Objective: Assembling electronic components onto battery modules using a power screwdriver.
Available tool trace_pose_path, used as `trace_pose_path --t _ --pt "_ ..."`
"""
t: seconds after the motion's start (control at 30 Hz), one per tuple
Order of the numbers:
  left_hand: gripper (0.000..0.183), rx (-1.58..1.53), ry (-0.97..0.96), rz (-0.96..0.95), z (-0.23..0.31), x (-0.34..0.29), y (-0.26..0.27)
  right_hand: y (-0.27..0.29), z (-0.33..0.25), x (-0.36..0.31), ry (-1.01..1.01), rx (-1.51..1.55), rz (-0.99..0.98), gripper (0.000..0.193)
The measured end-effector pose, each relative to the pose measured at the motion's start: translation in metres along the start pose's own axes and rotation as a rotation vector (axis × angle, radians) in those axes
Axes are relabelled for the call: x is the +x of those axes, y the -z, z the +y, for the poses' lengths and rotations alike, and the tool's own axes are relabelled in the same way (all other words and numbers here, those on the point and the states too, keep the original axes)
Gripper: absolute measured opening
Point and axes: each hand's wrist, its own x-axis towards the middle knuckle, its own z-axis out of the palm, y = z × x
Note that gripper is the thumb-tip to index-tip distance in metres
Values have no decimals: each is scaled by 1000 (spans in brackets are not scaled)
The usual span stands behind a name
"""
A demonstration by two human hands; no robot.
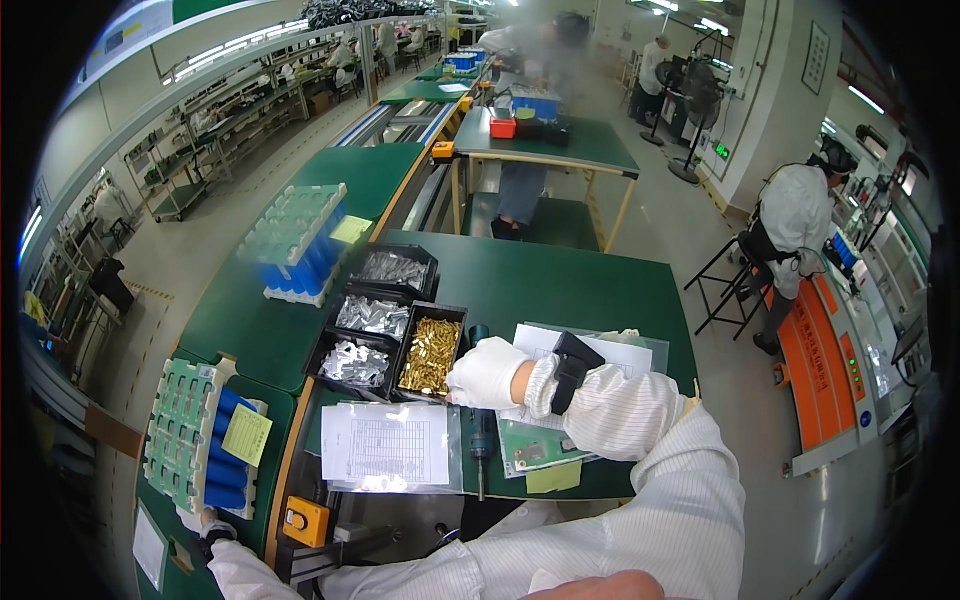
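Observation:
My right hand (485, 375), in a white glove, is closed at the right edge of a black bin of brass-coloured fasteners (430, 357). It lies across the middle of an electric screwdriver (481, 440); whatever its fingers hold is hidden. At the lower left, my left hand (193, 519) is by the bottom edge of a battery pack (180, 435), which has blue cells, a pale green holder and a yellow note. The pack hides most of this hand's fingers. Three more black bins of silvery metal parts (372, 315) stand beside the brass ones.
A second battery pack (300, 245) stands farther back. Printed sheets (385, 445) lie before the bins; more papers and a green board (540, 447) lie under my right forearm. An orange button box (305, 521) is at the table edge. A person sits at the right (800, 215).

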Motion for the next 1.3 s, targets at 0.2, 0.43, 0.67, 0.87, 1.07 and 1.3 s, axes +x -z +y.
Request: trace_pose_path --t 0.2,0.43,0.67,0.87,1.07,1.3 --pt "34 13 39 -6 2 2 -2 -1 1 1 2 0 -1 30" --pt "37 -4 26 -46 -4 9 -2 1 0 0 -8 4 -7 30" --pt "35 26 74 23 -6 12 -5 4 -2 -1 -3 7 -6 31" --pt "35 0 55 -23 -5 4 -7 5 -2 -1 -14 2 -17 31" --pt "34 -29 53 -39 -3 4 -5 4 -2 0 -16 -5 -18 31" --pt "34 -77 57 -70 -2 11 -8 1 -1 1 -11 -3 -9 30"
